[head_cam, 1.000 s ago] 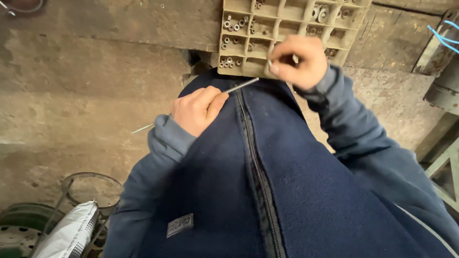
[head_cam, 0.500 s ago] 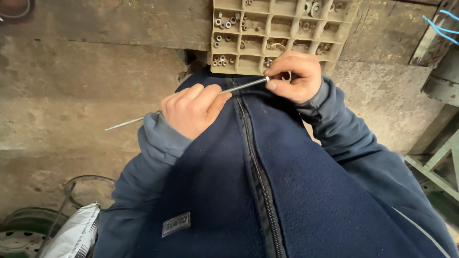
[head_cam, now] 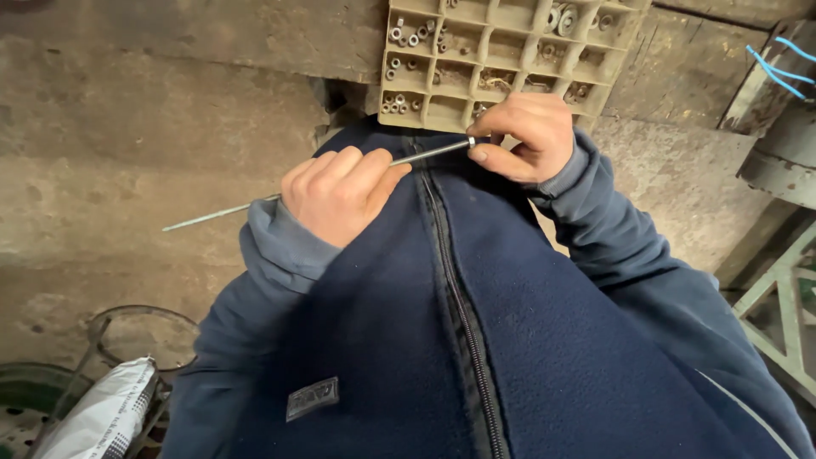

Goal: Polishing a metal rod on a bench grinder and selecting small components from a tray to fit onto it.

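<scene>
**Thin rod held in both hands over my jacket**

My left hand (head_cam: 340,194) is closed in a loose fist around a thin metal rod (head_cam: 221,213), gripping it near its middle. The rod runs from low on the left, where its bare end sticks out past my knuckles over the concrete floor (head_cam: 153,127), up and to the right across the zip of my blue fleece jacket (head_cam: 476,340). My right hand (head_cam: 527,136) is closed on the rod's right end, thumb and forefinger pinched around a small nut (head_cam: 471,141) sitting at the tip (it is tiny, and I cannot make out how far it is on). The two hands are near each other, a short stretch of rod showing between them.

Just beyond my right hand, at the far edge of the scene, lies a beige plastic sorting tray (head_cam: 501,51) split into square compartments. Several of them hold small nuts and washers, the clearest cluster in the compartments at the tray's left side.

Near me on the left, low in the scene, a white sack (head_cam: 106,416) leans beside a round wire frame (head_cam: 140,336), with a dark green rim (head_cam: 25,399) in the corner. On the right stands a pale green metal frame (head_cam: 786,314), and farther off some blue wire (head_cam: 778,64) hangs by a grey post.
</scene>
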